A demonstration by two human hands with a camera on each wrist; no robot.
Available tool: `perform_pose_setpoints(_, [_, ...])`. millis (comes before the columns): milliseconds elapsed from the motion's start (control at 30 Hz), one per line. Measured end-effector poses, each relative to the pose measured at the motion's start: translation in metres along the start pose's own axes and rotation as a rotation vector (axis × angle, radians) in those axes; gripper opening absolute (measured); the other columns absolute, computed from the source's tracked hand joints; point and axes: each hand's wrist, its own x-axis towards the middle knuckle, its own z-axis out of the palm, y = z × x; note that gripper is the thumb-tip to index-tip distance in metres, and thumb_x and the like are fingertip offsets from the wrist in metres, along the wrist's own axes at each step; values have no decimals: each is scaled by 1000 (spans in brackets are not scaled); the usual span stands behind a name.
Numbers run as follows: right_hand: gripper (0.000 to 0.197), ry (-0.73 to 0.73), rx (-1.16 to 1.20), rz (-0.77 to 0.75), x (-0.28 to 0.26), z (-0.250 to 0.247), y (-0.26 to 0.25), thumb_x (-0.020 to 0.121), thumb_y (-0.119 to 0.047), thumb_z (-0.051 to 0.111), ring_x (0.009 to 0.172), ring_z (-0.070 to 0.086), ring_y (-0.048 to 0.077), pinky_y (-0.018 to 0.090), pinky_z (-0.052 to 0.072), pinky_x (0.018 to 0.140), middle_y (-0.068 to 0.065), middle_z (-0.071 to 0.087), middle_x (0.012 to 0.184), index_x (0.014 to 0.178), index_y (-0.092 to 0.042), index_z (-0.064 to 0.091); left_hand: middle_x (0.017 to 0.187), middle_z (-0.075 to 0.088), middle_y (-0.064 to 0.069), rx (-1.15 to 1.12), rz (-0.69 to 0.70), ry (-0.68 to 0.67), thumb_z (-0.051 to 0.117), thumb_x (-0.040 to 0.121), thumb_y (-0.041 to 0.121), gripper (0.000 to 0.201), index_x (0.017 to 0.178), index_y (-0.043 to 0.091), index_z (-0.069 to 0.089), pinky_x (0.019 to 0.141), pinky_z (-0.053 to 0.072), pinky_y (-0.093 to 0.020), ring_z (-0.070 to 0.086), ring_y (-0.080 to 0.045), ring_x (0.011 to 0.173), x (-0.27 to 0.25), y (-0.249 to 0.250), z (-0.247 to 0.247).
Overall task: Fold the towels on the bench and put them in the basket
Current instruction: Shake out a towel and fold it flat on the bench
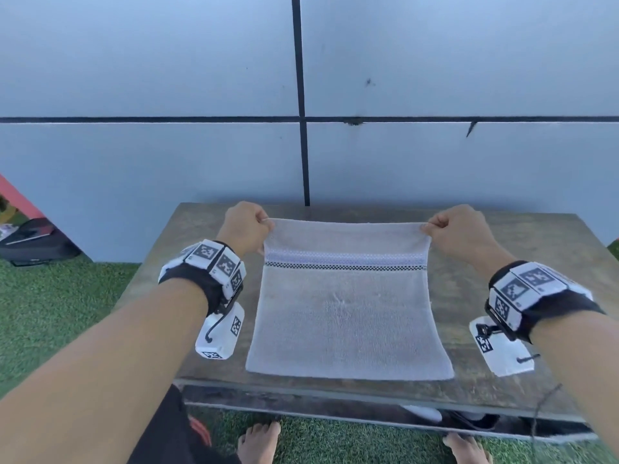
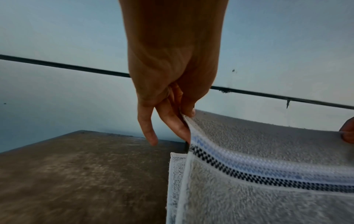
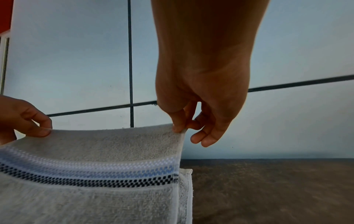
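A pale grey towel [image 1: 346, 316] with a blue and black checked band lies on the wooden bench [image 1: 469, 289]. Its upper layer is lifted off a lower layer, whose corner [image 2: 176, 157] shows beneath. My left hand [image 1: 249, 227] pinches the far left corner of the upper layer [image 2: 186, 116] between thumb and fingers. My right hand [image 1: 455, 229] pinches the far right corner [image 3: 180, 128] the same way. The towel [image 3: 91, 189] hangs taut between both hands. No basket shows in any view.
A pale tiled wall [image 1: 167, 78] with dark grout lines stands right behind the bench. Green artificial grass [image 1: 50, 313] surrounds it. A dark bag [image 1: 33, 239] lies at the left by the wall. My bare feet [image 1: 258, 440] are at the bench's front edge.
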Motion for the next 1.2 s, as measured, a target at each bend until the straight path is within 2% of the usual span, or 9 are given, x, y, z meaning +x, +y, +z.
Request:
perform_pose_setpoints(133, [46,-16,-20,28,37,26,5,90,-16,68,53,53,13,23,42,65,7,72,69,47,-10,54,86,70,-9,71,-49,8,67,92,17,18,80,5,70,76,51,-30,66,-23,80,36,-7,23])
perform_pose_setpoints(333, [29,-61,-97,58,73,62,20,84,-10,63,68,64,26,22,41,63,4,69,63,55,-12,66,89,73,-9,106,-58,8,68,89,17,14,76,15,72,81,50,-29,67,-25,87,66,-24,52])
perform_pose_setpoints(400, [22,-86,-102,78,77,69,24,86,-13,64,69,65,22,20,42,61,5,72,72,65,-14,71,86,73,-6,112,-38,-1,70,88,18,12,77,16,74,78,48,-27,67,-21,84,70,-29,60])
perform_pose_setpoints(567, [6,-50,-124,17,78,79,33,89,-26,68,83,62,24,29,45,78,3,69,88,90,-22,73,82,65,1,160,77,20,73,88,21,14,77,13,74,74,42,-28,58,-16,80,71,-36,73])
perform_pose_setpoints(733, [21,-92,-244,-38,74,82,31,90,-21,67,79,58,26,32,43,68,5,60,87,72,-20,57,78,59,0,168,149,-50,68,91,16,16,77,8,62,69,39,-28,53,-15,76,65,-36,72])
perform_pose_setpoints(867, [24,-88,-252,-76,59,82,29,94,-15,59,73,54,25,33,39,57,4,56,78,75,-18,46,77,56,-5,195,185,-127,61,92,11,24,71,13,49,63,36,-31,47,-20,72,50,-33,70])
perform_pose_setpoints(1000, [23,-155,-170,-109,41,77,29,94,-14,61,69,52,18,29,37,54,2,57,80,76,-22,50,72,56,-8,124,175,-144,58,87,2,29,66,14,43,58,35,-29,42,-18,65,29,-38,66])
perform_pose_setpoints(1100, [17,-202,-116,-114,28,72,30,92,-19,65,79,51,18,28,39,65,-5,54,85,78,-28,61,65,54,-2,71,173,-136,65,86,6,30,63,14,47,57,36,-27,42,-14,61,14,-42,61])
perform_pose_setpoints(1200, [11,-225,-140,-107,16,70,31,94,-26,62,94,50,22,39,46,84,-2,56,95,84,-26,67,62,52,1,104,187,-148,69,88,15,32,63,16,49,53,36,-25,40,-12,57,-1,-42,57])
